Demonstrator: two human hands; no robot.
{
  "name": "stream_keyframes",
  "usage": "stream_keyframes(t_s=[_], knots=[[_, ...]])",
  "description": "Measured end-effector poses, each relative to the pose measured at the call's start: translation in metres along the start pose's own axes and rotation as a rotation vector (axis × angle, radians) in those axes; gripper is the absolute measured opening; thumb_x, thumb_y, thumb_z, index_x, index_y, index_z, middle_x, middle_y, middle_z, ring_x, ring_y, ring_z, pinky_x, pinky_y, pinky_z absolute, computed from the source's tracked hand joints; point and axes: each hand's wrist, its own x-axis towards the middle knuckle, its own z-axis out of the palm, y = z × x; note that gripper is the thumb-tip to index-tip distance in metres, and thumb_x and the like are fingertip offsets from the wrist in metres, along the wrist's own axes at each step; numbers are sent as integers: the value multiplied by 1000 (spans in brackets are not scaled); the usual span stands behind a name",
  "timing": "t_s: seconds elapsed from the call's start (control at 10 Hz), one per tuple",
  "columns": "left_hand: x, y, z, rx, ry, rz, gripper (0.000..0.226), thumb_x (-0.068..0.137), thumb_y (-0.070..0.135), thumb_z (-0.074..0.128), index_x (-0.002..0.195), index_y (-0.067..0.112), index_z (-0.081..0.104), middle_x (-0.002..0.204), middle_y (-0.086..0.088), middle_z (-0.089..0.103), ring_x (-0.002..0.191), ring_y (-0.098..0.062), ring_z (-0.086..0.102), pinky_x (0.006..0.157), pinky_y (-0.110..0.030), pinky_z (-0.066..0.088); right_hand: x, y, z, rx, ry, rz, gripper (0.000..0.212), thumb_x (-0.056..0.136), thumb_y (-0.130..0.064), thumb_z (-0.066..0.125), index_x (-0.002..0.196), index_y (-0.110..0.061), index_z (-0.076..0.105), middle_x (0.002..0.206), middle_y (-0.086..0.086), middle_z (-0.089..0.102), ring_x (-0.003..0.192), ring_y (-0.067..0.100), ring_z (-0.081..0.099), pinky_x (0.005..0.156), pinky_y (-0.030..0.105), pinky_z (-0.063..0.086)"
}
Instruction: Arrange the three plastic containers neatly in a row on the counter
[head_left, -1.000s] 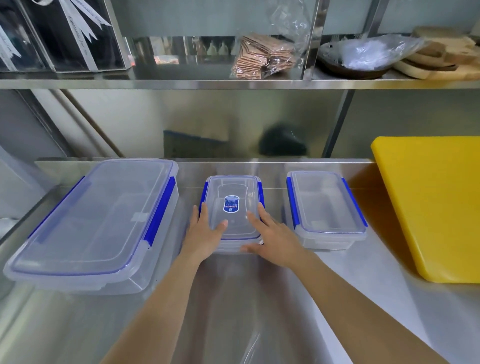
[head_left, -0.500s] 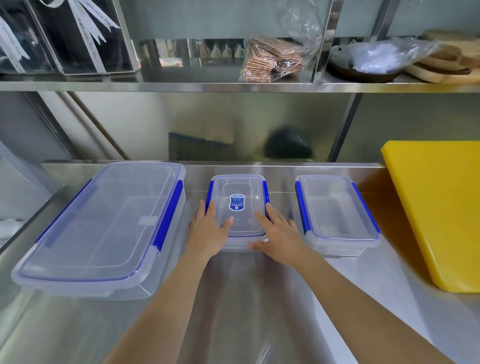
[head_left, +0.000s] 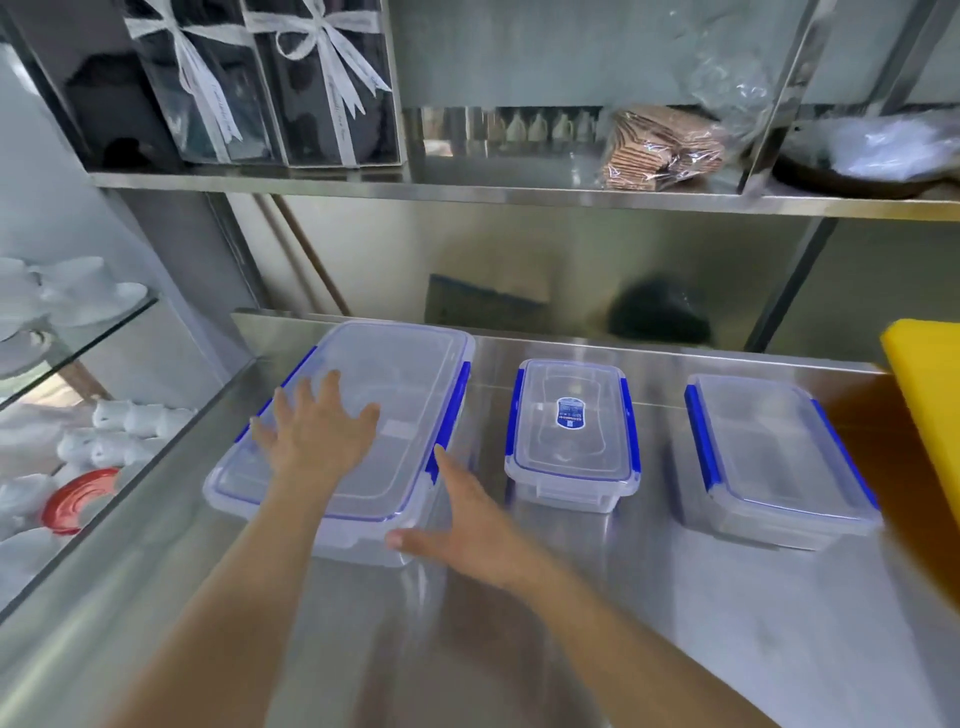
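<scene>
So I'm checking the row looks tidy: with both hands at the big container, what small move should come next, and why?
Probably a slight turn of the large container, near end toward the small container. It sits angled while the small one and the medium container look squarer to the counter edge. The left hand lies flat on its lid and the right hand is at its near right corner.
</scene>
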Motion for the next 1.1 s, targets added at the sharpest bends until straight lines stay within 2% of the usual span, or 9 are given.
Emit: stream_keyframes(t_s=[0.1, 0.2, 0.3, 0.4, 0.6, 0.7, 0.9, 1.0, 1.1], knots=[[9, -42, 5, 35, -187, -129, 78, 78, 73, 33, 145, 36, 15, 159, -9, 5, 145, -33, 2, 114, -60, 7, 5, -4, 20, -8, -56, 6, 133, 44, -70, 74, 136, -51, -19, 156, -18, -12, 143, 1, -1, 118, 38, 16], [9, -58, 12, 21, -208, -154, 84, 72, 82, 27, 144, 39, 16, 159, -9, 5, 144, -35, 2, 114, -60, 9, 10, -5, 29, -38, -12, 16, 135, 46, -64, 77, 133, -52, -26, 156, -11, -20, 144, 6, 3, 117, 37, 20], [10, -61, 13, -4, -211, -157, 87, 66, 87, 23, 142, 45, 15, 159, -4, 4, 144, -35, 1, 111, -64, 11, 16, -7, 34, -91, 73, -4, 126, 58, -59, 75, 138, -45, -21, 158, -4, -11, 143, 14, 17, 113, 36, 28], [15, -68, 13, -31, -211, -166, 88, 63, 89, 23, 141, 48, 15, 158, 1, 5, 143, -35, 2, 111, -64, 12, 20, -9, 41, -118, 128, -43, 114, 67, -54, 71, 142, -40, -14, 158, -2, -1, 142, 17, 21, 112, 37, 32], [19, -75, 12, -38, -202, -179, 94, 54, 93, 16, 138, 52, 14, 157, 5, 8, 142, -32, 4, 109, -65, 13, 25, -13, 43, -175, 116, -38, 106, 75, -48, 68, 143, -37, -12, 158, -1, 0, 143, 17, 18, 113, 36, 30], [15, -73, 9, -28, -198, -184, 91, 54, 93, 15, 136, 54, 15, 157, 9, 8, 143, -29, 4, 106, -69, 12, 25, -16, 44, -180, 108, -14, 106, 75, -47, 68, 143, -36, -12, 159, 0, -1, 144, 18, 15, 114, 38, 30], [7, -59, -4, 17, -238, -171, 83, 68, 85, 22, 141, 46, 17, 159, 1, 7, 144, -31, 3, 105, -72, 4, 13, -26, 28, -223, 46, 70, 107, 74, -44, 69, 143, -39, -13, 159, -2, -5, 142, 22, 23, 112, 42, 32], [5, -42, -16, 42, -192, -92, 76, 77, 73, 33, 141, 33, 28, 155, -6, 23, 142, -30, 15, 110, -65, 8, 2, -38, -2, -239, -37, 74, 91, 76, -35, 70, 145, -31, 11, 154, 3, 24, 134, 22, 37, 108, 39, 37], [2, -18, -32, -19, -50, 104, 68, 84, 60, 39, 140, 24, 33, 148, -10, 36, 136, -31, 28, 111, -54, 21, -19, -56, -42, -290, -61, 82, 62, 79, -39, 67, 133, -28, 39, 139, -3, 50, 112, 13, 53, 87, 24, 40]])
